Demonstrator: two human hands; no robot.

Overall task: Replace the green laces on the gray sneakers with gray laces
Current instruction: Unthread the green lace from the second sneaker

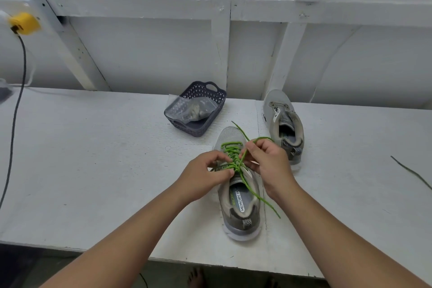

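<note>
nearest, a gray sneaker (240,206) lies on the white surface (93,159), heel toward the person, green lace (233,159) still threaded. the left hand (203,175) pinches the lace at the knot with curled fingers (224,172); the right hand (268,159) grips a loop of it. one lace end trails past the heel. farther back stand a laceless second sneaker (284,124) and a dark basket (198,110) holding a clear bag (189,110). another lace (411,172) lies far right.

We read "MEMORY FO", the rest cut off, printed in dark letters on a white strip on the insole (240,199) of the near gray sneaker (238,217). We could read nothing else.
</note>
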